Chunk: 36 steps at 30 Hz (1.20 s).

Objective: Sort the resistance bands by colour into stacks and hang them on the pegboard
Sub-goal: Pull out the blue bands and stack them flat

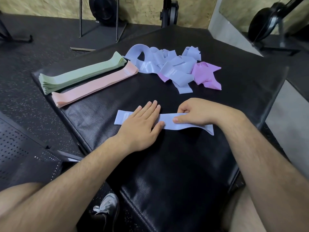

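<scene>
Green stack (80, 76) and pink stack (93, 86) lie finished at ten o'clock on the worktop (167, 164), while the left hand (142, 120) presses flat and the right hand (192, 113) has its grip pinched on one blue band (189, 127) at centre, with the tangled pile (173, 67) at one o'clock unsorted and hanging not yet done.

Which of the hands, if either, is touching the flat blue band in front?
Touching, both. The head view shows the left hand lying flat on the blue band and the right hand pinching it.
</scene>
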Motion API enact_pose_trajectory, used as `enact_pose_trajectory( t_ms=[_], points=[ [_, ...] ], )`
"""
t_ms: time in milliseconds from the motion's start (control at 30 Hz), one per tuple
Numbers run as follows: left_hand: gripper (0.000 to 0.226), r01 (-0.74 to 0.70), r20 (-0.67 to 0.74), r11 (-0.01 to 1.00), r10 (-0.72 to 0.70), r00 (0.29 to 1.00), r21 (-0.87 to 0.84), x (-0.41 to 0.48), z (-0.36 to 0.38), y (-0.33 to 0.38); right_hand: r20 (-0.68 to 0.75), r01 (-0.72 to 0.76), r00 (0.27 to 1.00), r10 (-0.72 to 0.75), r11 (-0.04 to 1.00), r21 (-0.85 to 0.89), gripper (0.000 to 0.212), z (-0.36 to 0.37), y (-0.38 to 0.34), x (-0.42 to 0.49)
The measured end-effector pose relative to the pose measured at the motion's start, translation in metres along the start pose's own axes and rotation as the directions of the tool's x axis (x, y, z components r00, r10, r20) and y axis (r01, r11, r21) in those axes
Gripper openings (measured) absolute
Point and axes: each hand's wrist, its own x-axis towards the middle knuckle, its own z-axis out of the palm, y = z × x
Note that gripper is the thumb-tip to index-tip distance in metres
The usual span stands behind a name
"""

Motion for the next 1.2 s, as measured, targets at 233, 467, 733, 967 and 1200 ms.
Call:
enact_pose_trajectory(
  t_ms=[233, 467, 733, 967, 1200],
  points=[
    [0.065, 0.038, 0.022, 0.999, -0.037, 0.999, -0.028, 0.001, -0.002, 0.004, -0.059, -0.060, 0.997, 0.059, 0.998, -0.009, 0.022, -0.001, 0.018, -0.017],
    [0.073, -0.003, -0.095, 0.994, 0.013, 0.995, 0.106, 0.005, 0.001, 0.032, -0.113, -0.075, 0.991, 0.065, 0.993, -0.088, 0.025, 0.007, 0.016, -0.015],
    [0.060, -0.132, 0.048, 0.991, 0.133, 0.990, -0.022, 0.023, 0.014, 0.059, -0.142, -0.059, 0.988, 0.054, 0.998, -0.036, 0.024, 0.006, 0.017, -0.023],
    [0.061, -0.107, 0.055, 0.994, 0.107, 0.993, -0.004, 0.023, 0.014, 0.061, -0.142, -0.039, 0.989, 0.039, 0.999, 0.003, 0.023, 0.005, 0.035, -0.024],
    [0.062, -0.102, 0.068, 0.995, 0.102, 0.992, 0.002, 0.023, 0.013, 0.062, -0.184, -0.040, 0.982, 0.035, 0.999, -0.022, 0.023, 0.010, 0.045, -0.027]
  ],
)
